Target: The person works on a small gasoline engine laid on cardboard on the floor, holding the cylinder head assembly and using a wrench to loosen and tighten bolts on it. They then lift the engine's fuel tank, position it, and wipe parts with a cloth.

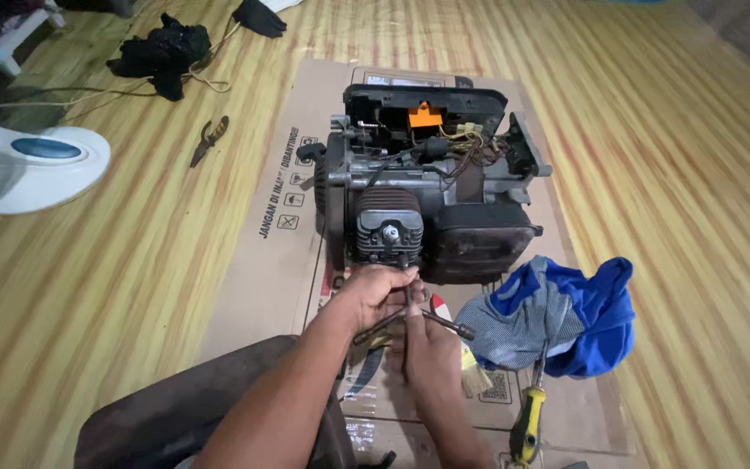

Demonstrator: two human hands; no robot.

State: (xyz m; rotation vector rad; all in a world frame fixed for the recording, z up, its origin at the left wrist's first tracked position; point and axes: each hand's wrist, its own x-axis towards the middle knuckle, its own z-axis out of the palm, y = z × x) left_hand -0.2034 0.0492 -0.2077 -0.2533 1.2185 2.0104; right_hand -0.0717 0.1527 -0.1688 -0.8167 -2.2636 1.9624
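A small dark engine [427, 187] with its cover off stands on a flattened cardboard sheet [271, 260]; its finned cylinder head [388, 227] faces me. Just below that head, my left hand [373, 293] and my right hand [423, 343] meet around a dark metal socket wrench with a cross bar [444, 323]. Both hands grip the tool, the left on the shaft near the cylinder head, the right lower down. The tool's tip is hidden behind my fingers.
A blue and grey cloth [557, 317] lies right of my hands, with a yellow-handled screwdriver [529, 423] and a small brush [476, 378] below it. A white fan base [32, 169] stands far left. A small knife [208, 139] and black gloves [162, 52] lie on the striped mat.
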